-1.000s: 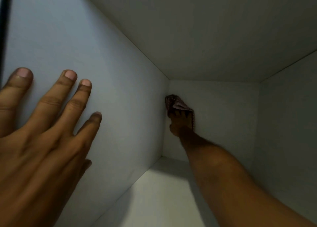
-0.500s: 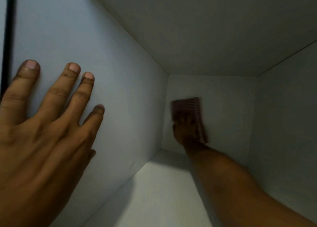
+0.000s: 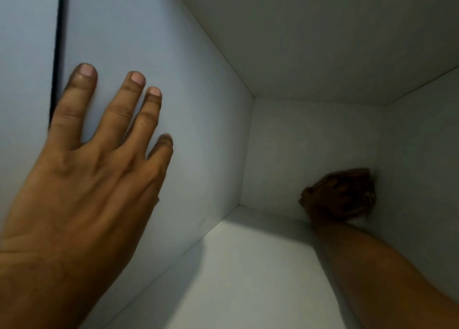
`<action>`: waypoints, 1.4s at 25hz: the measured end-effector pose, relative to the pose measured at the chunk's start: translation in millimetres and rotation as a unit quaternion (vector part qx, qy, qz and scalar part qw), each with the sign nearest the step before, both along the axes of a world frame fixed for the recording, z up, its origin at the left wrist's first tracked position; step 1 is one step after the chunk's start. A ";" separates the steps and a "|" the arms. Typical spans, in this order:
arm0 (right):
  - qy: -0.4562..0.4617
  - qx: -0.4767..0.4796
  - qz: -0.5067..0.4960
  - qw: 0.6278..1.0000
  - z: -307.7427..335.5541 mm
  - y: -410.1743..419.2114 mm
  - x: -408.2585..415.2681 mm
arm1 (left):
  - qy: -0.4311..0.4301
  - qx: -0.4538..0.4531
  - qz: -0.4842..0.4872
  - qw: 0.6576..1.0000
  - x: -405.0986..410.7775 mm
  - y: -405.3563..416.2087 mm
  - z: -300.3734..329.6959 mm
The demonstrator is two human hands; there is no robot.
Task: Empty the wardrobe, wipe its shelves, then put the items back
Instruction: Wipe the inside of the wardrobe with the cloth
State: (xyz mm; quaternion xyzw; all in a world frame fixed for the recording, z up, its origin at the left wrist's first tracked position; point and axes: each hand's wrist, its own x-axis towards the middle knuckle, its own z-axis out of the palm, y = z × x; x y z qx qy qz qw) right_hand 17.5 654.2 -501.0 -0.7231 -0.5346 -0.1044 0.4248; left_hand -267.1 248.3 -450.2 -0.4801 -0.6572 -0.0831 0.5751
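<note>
Because you are leaning deep into the compartment, the lines run from your nearest support to the far corner.

Left hand (image 3: 82, 192): you lay it flat on the left side panel (image 3: 193, 120), fingers straight and spread wide, holding nothing; I judge it braces you while the other arm reaches in.
Shelf floor (image 3: 248, 279): bare where it shows, so the emptying step looks done and the wiping is in hand.
Right hand (image 3: 325, 204): at the end of your outstretched forearm, low on the back wall (image 3: 310, 142), just above the shelf floor; it presses the cloth there, but blur and shadow hide how your fingers lie round it.
Cloth (image 3: 347, 192): dark, reddish, bunched against the back wall near the right rear corner, smeared by motion.
Change from half a second ago: the cloth has swept from the left half of the back wall, down and across to the right corner; your left hand stays planted on the panel, though the view has swung.
</note>
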 end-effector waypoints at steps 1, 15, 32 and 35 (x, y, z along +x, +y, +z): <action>0.048 -0.012 -0.003 0.999 1.3 2.1 0.3 | 0.006 -0.002 0.047 0.999 5.0 -1.3 -1.5; -0.072 -0.219 0.376 0.898 -2.7 36.2 -35.8 | 0.016 -0.046 0.167 0.985 27.2 -15.7 5.9; 0.623 -0.154 0.466 0.609 83.3 -145.6 -26.1 | 0.035 -0.097 0.146 0.984 49.8 -45.6 13.2; 0.614 -0.115 0.437 0.647 102.7 -162.8 -18.9 | 0.031 -0.101 0.138 0.985 47.5 -46.2 14.3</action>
